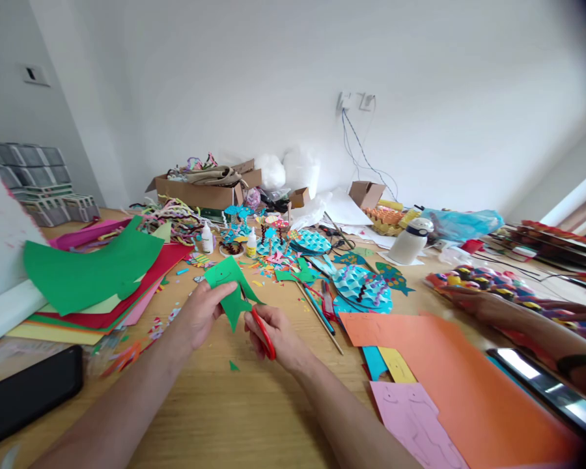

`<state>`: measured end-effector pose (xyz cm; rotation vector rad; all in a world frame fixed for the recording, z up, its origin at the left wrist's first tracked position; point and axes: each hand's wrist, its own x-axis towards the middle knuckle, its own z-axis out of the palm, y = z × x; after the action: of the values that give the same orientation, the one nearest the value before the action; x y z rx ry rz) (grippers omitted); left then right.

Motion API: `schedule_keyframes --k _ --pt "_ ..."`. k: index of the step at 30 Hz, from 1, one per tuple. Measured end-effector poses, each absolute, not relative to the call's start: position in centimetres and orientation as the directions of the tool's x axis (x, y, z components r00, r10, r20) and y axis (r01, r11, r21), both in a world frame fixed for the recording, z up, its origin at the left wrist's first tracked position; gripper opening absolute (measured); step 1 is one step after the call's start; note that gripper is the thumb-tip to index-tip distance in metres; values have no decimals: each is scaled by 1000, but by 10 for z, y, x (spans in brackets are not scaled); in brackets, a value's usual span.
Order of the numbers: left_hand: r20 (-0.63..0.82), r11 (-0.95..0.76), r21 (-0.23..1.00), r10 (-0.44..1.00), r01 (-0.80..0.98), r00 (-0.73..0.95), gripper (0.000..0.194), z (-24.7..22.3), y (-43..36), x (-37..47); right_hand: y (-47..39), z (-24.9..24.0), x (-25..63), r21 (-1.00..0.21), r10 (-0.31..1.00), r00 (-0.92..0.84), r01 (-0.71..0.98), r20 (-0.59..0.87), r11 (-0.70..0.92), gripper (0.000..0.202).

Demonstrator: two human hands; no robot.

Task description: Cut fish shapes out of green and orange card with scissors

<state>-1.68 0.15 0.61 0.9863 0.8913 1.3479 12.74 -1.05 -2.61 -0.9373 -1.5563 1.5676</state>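
The left hand (202,314) pinches a green paper cutout with a drawn curved line (224,279) between its thumb and fingers, holding it raised over the middle of the table, while the right hand (282,335) has its fingers curled around the handles of red-handled scissors (265,335), set at the paper's right edge. Against the wall, an open brown cardboard box (200,195) holds a bundle of beige cloth (213,176), with colourful fuzzy strands at its top. A smaller brown carton (366,193) stands farther right, near a shallow orange woven basket (385,225) whose contents are too small to tell. Two small white squeeze bottles, one plain (207,240) and one yellow-labelled (251,243), stand upright beyond the cutout, and a pale drinking bottle with a dark-banded lid (410,241) stands beside a translucent blue plastic bag (461,223). The light wooden table (209,417) carries scattered paper scraps, stacked coloured sheets (97,273) at left and a large orange sheet (444,371) at right. Behind rises a plain white wall (224,78) with sockets (367,101) and hanging cables (351,146); grey storage bins (32,166) are stacked at far left.
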Motion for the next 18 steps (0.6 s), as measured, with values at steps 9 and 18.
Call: schedule_keyframes --k 9,18 --pt "32 -1 932 996 -363 79 14 8 2 -20 -12 -24 128 -1000 883 -470 1 -7 -7 49" --pt "-28 62 932 994 -358 101 17 11 1 -22 -12 -25 128 -1000 873 -487 -7 -3 -7 48"
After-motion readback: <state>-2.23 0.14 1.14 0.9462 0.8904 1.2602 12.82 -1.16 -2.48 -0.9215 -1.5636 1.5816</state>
